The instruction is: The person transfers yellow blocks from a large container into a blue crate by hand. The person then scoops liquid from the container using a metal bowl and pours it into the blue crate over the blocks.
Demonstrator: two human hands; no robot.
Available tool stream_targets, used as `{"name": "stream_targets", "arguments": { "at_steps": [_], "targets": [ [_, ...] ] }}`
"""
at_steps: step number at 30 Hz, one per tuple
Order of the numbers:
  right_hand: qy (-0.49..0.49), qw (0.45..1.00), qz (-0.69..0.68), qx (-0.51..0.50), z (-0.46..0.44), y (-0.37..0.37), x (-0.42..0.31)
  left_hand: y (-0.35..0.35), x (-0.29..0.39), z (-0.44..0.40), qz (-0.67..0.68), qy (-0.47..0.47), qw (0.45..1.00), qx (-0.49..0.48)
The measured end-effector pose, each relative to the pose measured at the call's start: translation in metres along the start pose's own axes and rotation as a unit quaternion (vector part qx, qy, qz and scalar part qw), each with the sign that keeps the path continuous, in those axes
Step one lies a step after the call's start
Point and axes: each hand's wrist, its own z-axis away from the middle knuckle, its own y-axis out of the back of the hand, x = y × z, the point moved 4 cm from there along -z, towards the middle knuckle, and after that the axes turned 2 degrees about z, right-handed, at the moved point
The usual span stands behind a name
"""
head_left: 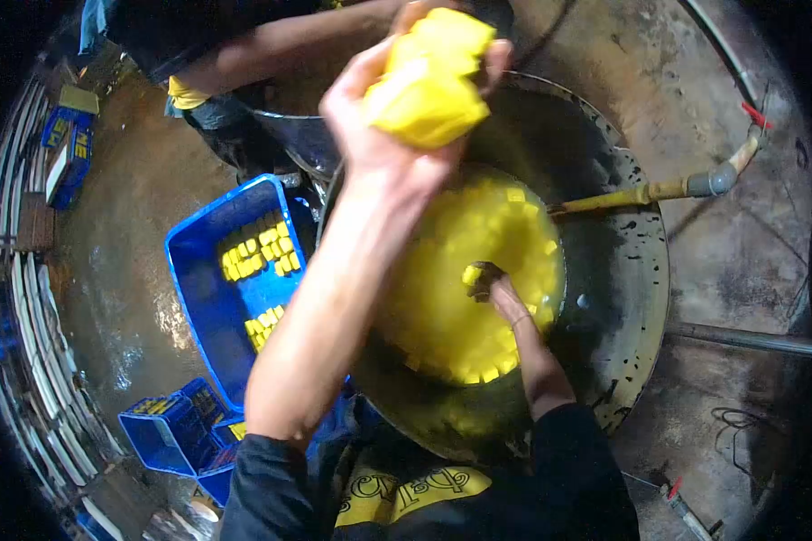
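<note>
Several yellow blocks (429,86) are stacked together in my left hand (379,117), raised close to the camera above the vat's upper left rim. Its fingers wrap round both sides of the stack. Lower down, my right hand (489,284) is over the yellow liquid (442,311) in the round metal vat (636,270), its fingers closed on a yellow block (471,275). More yellow blocks (489,372) lie in the liquid, many along its edge.
Left of the vat, a blue crate (212,338) holds rows of yellow blocks. Smaller blue crates (160,442) stand at lower left. A yellowed pipe (604,200) reaches over the vat from the right. Another person's arm (289,43) extends across the top, near my left hand.
</note>
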Motion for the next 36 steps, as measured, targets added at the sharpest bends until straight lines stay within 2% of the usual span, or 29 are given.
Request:
{"name": "stream_targets", "arguments": {
  "at_steps": [1,3,4,5,6,7,8,9,10,11,12,13,15,16,17,19,20,21,23,24,25,27,29,30,31,33,34,35,36],
  "targets": [
    [-0.065,0.974,-0.203,-0.075,0.019,-0.016,-0.033,-0.012,0.017,0.025,-0.046,-0.037,0.998,0.035],
    [-0.002,0.941,-0.296,-0.165,0.045,-0.039,-0.094,-0.010,0.059,0.061,-0.016,-0.097,0.993,0.060],
    [0.004,0.910,-0.351,-0.222,0.062,-0.055,-0.133,-0.006,0.078,0.080,-0.005,-0.090,0.995,0.030],
    [0.010,0.871,-0.402,-0.281,0.081,-0.074,-0.178,0.000,0.094,0.097,-0.016,-0.142,0.986,0.082],
    [0.005,0.850,-0.424,-0.313,0.101,-0.094,-0.219,0.007,0.108,0.114,-0.007,-0.148,0.985,0.091],
    [0.003,0.852,-0.416,-0.318,0.117,-0.115,-0.246,0.018,0.121,0.132,0.001,-0.157,0.982,0.101],
    [0.071,0.919,-0.273,-0.275,0.130,-0.134,-0.270,0.031,0.130,0.147,-0.001,-0.155,0.982,0.107],
    [0.140,0.956,-0.121,-0.226,0.143,-0.155,-0.292,0.046,0.138,0.163,-0.004,-0.154,0.982,0.113],
    [0.160,0.961,-0.039,-0.221,0.156,-0.182,-0.312,0.061,0.144,0.177,-0.015,-0.153,0.982,0.113],
    [0.180,0.959,0.043,-0.214,0.167,-0.211,-0.329,0.075,0.147,0.193,-0.035,-0.183,0.960,0.210],
    [0.193,0.959,0.067,-0.198,0.176,-0.238,-0.339,0.090,0.151,0.209,-0.033,-0.172,0.961,0.212],
    [0.225,0.941,0.183,-0.177,0.185,-0.262,-0.355,0.107,0.154,0.224,-0.030,-0.162,0.963,0.215],
    [0.204,0.929,0.236,-0.198,0.188,-0.304,-0.349,0.132,0.158,0.257,-0.028,-0.150,0.947,0.283],
    [0.303,0.871,0.357,-0.149,0.184,-0.323,-0.341,0.134,0.158,0.272,-0.023,-0.123,0.942,0.310],
    [0.330,0.828,0.432,-0.138,0.178,-0.340,-0.332,0.138,0.159,0.289,-0.005,-0.092,0.950,0.297],
    [0.357,0.811,0.461,-0.042,0.165,-0.363,-0.313,0.152,0.159,0.316,0.045,-0.106,0.941,0.317],
    [0.352,0.838,0.415,-0.030,0.160,-0.377,-0.306,0.164,0.163,0.331,0.044,-0.091,0.937,0.335],
    [0.350,0.837,0.417,-0.047,0.150,-0.387,-0.288,0.171,0.169,0.343,0.050,-0.105,0.932,0.343],
    [0.331,0.814,0.412,-0.241,0.125,-0.409,-0.230,0.188,0.180,0.366,-0.072,-0.083,0.911,0.398],
    [0.285,0.841,0.345,-0.305,0.115,-0.425,-0.204,0.218,0.185,0.383,0.057,-0.096,0.977,0.180],
    [0.283,0.837,0.346,-0.316,0.105,-0.439,-0.188,0.222,0.197,0.403,0.064,-0.082,0.883,0.458],
    [0.129,0.886,0.223,-0.385,0.079,-0.471,-0.155,0.213,0.226,0.413,0.013,-0.130,0.834,0.536],
    [-0.068,0.914,0.148,-0.372,0.047,-0.498,-0.117,0.260,0.254,0.426,-0.010,-0.173,0.788,0.591],
    [-0.058,0.916,0.065,-0.391,0.028,-0.516,-0.098,0.275,0.270,0.432,-0.038,-0.171,0.790,0.587],
    [-0.143,0.905,-0.056,-0.397,0.021,-0.531,-0.092,0.287,0.286,0.432,-0.036,-0.224,0.762,0.607],
    [-0.194,0.908,-0.095,-0.359,0.000,-0.555,-0.076,0.283,0.298,0.446,-0.097,-0.278,0.715,0.634],
    [-0.212,0.907,-0.094,-0.352,-0.011,-0.565,-0.065,0.288,0.305,0.455,-0.107,-0.270,0.760,0.582],
    [-0.225,0.900,-0.107,-0.356,-0.020,-0.571,-0.056,0.294,0.305,0.461,-0.079,-0.271,0.773,0.568],
    [-0.241,0.893,-0.145,-0.351,-0.027,-0.576,-0.049,0.297,0.304,0.471,-0.106,-0.270,0.782,0.551]
  ]
}}
